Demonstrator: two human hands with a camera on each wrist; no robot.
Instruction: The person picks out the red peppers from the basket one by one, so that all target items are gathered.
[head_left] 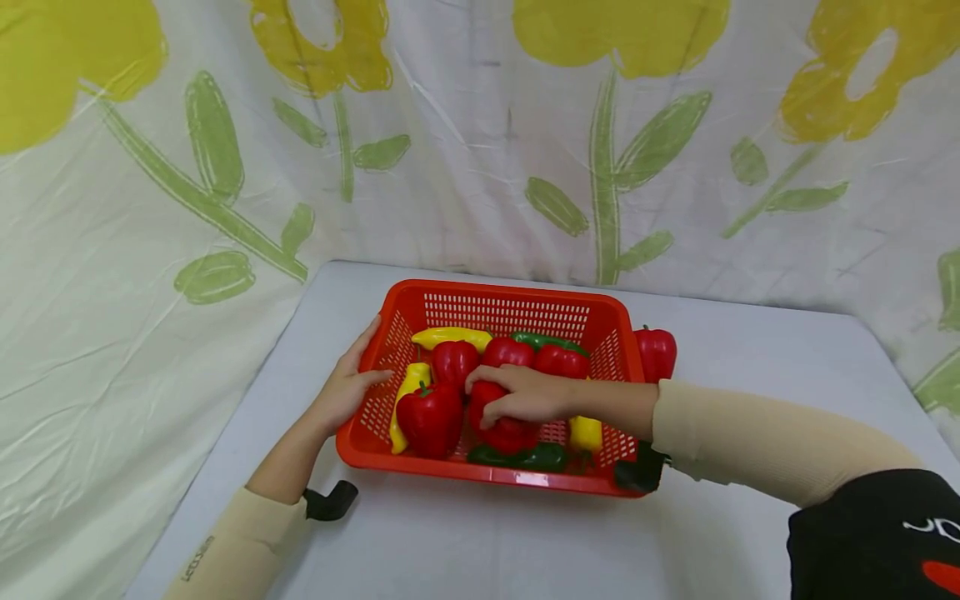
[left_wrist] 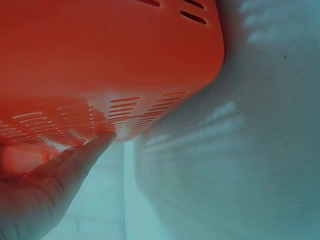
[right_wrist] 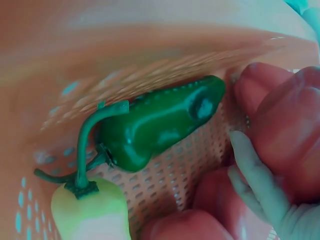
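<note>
A red plastic basket (head_left: 525, 293) with slotted walls holds several red bell peppers and yellow and green peppers. My left hand (head_left: 347, 392) grips its left rim, thumb over the edge; in the left wrist view the fingers (left_wrist: 82, 157) lie against the outer wall. Inside, my right hand (head_left: 534, 395) holds a red bell pepper (head_left: 504, 435) from above, which also shows in the right wrist view. Left of it leans another red bell pepper (head_left: 429, 419). A green pepper (head_left: 525, 457) lies along the near wall, close to a yellow pepper (head_left: 586, 433).
One red bell pepper (head_left: 657, 353) sits outside, by the basket's right wall. The basket stands on a pale-covered table (head_left: 465, 542). Behind hangs a white curtain (head_left: 465, 208) with yellow flowers. Dark camera mounts (head_left: 332, 502) stick out at the wrists.
</note>
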